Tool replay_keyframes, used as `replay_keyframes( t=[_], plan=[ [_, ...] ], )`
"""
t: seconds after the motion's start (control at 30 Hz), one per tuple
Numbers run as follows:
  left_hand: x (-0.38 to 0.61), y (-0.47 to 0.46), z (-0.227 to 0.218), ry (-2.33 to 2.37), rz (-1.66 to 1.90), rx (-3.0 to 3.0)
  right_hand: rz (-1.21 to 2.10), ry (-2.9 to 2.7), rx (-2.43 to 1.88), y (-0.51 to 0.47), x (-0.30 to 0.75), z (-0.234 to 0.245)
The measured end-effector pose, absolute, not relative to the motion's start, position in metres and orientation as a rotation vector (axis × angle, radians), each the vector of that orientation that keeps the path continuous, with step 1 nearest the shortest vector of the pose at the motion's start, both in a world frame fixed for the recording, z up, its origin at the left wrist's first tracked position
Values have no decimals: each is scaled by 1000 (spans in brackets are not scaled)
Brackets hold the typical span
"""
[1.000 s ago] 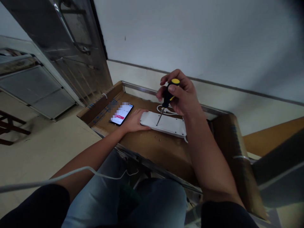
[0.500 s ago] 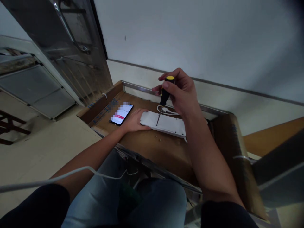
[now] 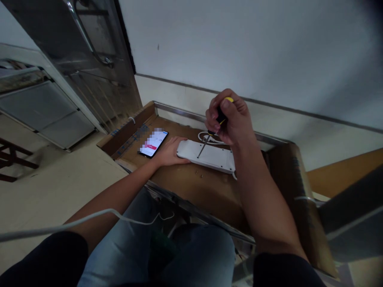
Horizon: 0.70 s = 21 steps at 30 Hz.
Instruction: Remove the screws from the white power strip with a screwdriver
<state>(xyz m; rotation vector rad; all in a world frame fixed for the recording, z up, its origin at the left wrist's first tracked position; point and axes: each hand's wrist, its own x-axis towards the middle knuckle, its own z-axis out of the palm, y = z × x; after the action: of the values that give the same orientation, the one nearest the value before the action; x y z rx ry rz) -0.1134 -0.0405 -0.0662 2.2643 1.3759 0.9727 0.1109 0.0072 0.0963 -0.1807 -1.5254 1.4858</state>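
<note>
A white power strip (image 3: 211,156) lies with its screw-holed face up on the cardboard-lined tray. My left hand (image 3: 172,151) grips its left end. In my right hand (image 3: 231,117) is a screwdriver (image 3: 221,116) with a black and yellow handle, my fingers wrapped round it. Its shaft slants down to the left, and the tip meets a hole near the strip's front edge. Behind the strip lies its white cord with a plug (image 3: 208,138). Two tiny pieces, perhaps screws (image 3: 201,175), rest on the cardboard in front.
A phone (image 3: 154,144) with a lit screen lies left of my left hand. Raised cardboard sides (image 3: 295,175) bound the tray (image 3: 179,187), and a white wall stands behind it. A white cable (image 3: 98,213) crosses over my left forearm. A metal door (image 3: 98,36) stands at upper left.
The screwdriver's handle has tipped to the right while its tip stays at the same hole. My right fingers have closed round the handle. My left hand has hardly moved.
</note>
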Motion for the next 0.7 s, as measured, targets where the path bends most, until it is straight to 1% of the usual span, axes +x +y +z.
replay_keyframes(
  t=[0.13,0.23,0.37,0.53,0.6,0.7],
  plan=[
    [-113,-41,-65,1372,980,2249,1590,-1504,-118,5,116,102],
    [-113,-42,-64,1368,993,2235,1609,-1555,-176,8,125,105],
    [-112,-42,-63,1362,990,2228,1480,-1643,-278,13,132,103],
    [-112,-42,-63,1365,981,2237,1350,-1654,-236,10,129,103],
    [-112,-42,-64,1375,981,2239,1248,-1665,-277,7,128,106],
    [-112,-42,-64,1379,990,2237,1009,-1746,-395,4,132,112]
  ],
)
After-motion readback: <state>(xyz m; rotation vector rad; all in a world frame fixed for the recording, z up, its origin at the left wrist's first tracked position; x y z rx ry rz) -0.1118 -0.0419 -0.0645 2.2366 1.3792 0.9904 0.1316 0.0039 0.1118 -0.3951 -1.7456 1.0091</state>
